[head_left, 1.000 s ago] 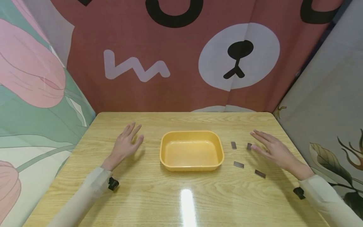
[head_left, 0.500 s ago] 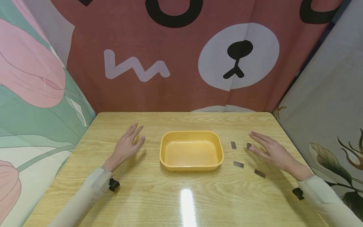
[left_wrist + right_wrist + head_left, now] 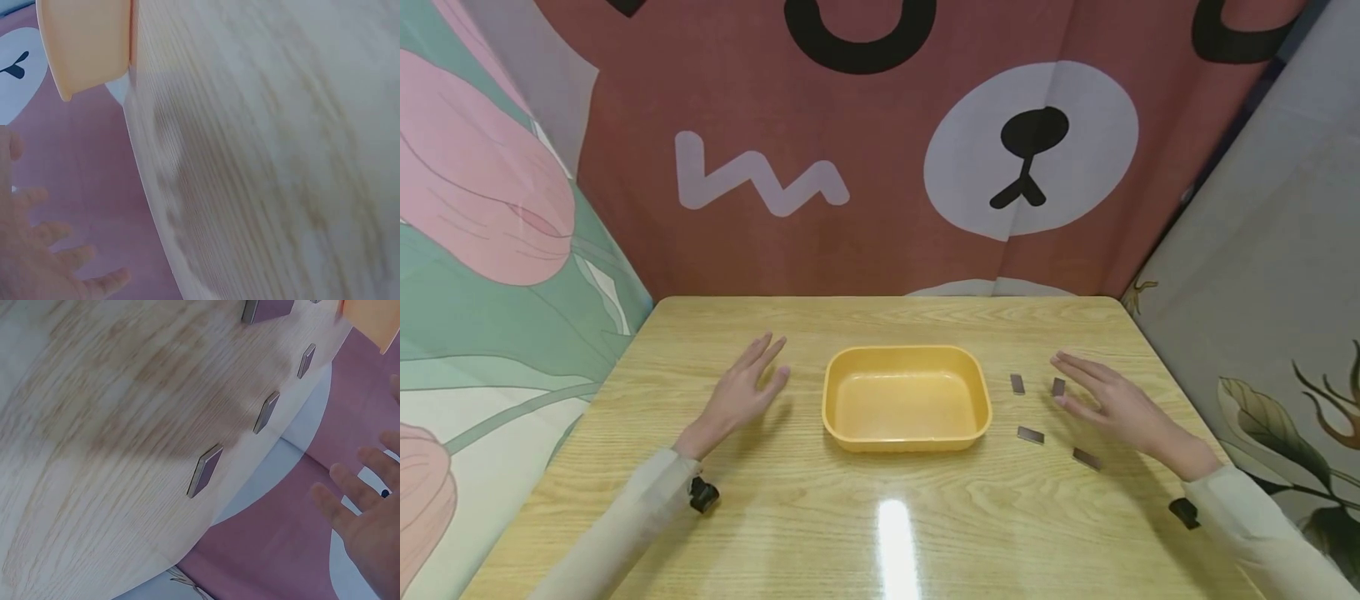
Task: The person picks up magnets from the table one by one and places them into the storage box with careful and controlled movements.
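My left hand (image 3: pixel 739 393) hovers over the table left of a yellow rectangular tray, its fingers spread and holding nothing. The yellow tray (image 3: pixel 907 441) stands in the middle of the table, with nothing inside. On the right, my right hand (image 3: pixel 1120 406) is held above the table, fingers extended and no object in them. Below and around it lie several small, flat, dark rectangular pieces, including one beside the tray (image 3: pixel 1017 384), one near the thumb (image 3: pixel 1058 387) and one closer to me (image 3: pixel 1086 459). The right wrist view shows a piece (image 3: pixel 205 470) with a shiny metallic edge.
The light wood table (image 3: pixel 790 517) ends at a hanging reddish-brown cloth (image 3: pixel 865 250) with a cartoon face. A floral cloth (image 3: pixel 497 333) hangs on the left and a grey printed one (image 3: pixel 1247 292) on the right. Each wrist carries a small black device (image 3: pixel 703 495).
Both hands have drifted slightly inward toward the tray and a little nearer to me. The tray and the dark pieces have stayed where they were.
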